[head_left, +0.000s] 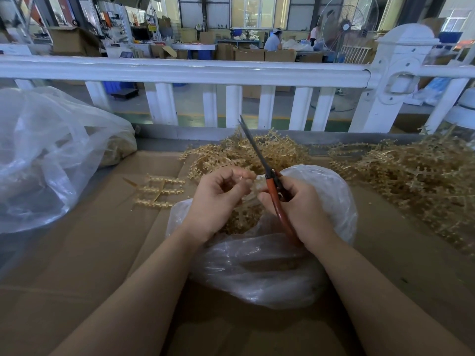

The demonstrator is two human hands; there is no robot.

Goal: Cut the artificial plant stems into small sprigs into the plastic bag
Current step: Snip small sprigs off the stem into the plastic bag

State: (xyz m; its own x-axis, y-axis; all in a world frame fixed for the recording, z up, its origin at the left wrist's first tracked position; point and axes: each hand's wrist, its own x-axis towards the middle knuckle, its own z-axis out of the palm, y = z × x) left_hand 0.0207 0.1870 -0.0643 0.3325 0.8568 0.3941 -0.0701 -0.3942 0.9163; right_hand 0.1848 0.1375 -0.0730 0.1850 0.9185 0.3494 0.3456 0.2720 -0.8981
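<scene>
Just above the open mouth of the plastic bag (321, 201), my left hand (218, 199) pinches something small and pale between thumb and curled fingers (240, 176) — most likely a bit of stem, though it is too blurred for me to say which way it lies. My right hand (300, 206) sits beside it, almost knuckle to knuckle, wrapped round the orange handles of the scissors (272, 186). The blades look closed and point up and away from me, tilted to the left, so their tips stand well beyond my left fingers rather than across the piece I hold.

That is what the next cut turns on, as I judge it: the blades must open and come across whatever my left fingers offer, right over the bag, where cut sprigs (241, 217) already lie under my left palm.

Uncut stems lie further off — a heap (246, 155) just beyond my fingers and a larger heap (411, 176) away to the right. One flat branch (159, 191) lies on the bench (115, 240) left of my left hand, nearest to it.
</scene>
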